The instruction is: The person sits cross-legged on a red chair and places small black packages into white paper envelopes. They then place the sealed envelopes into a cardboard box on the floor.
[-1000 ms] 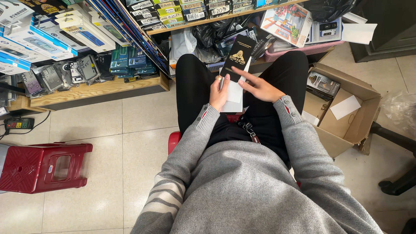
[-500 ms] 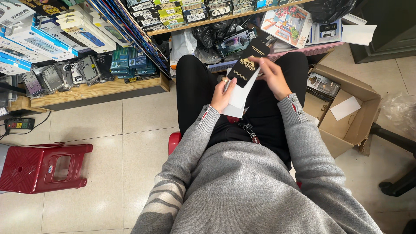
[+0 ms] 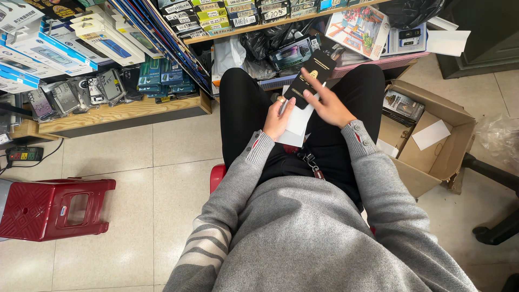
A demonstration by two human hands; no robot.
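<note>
I sit on a red stool with both hands over my lap. My left hand grips a flat black packet with gold print by its lower edge, along with white cards tucked beneath it. My right hand lies over the packet's right side, fingers spread and touching its face. Grey knitted sleeves cover both arms.
An open cardboard box with small packages stands on the floor at my right. A red plastic stool stands at the left. Wooden shelves packed with boxed goods run across the back, with a black bag and more packets ahead of my knees.
The black packet has shifted slightly up and right. My right hand moved from its upper edge onto its right side, fingers now spread across it. The left hand keeps its hold.
</note>
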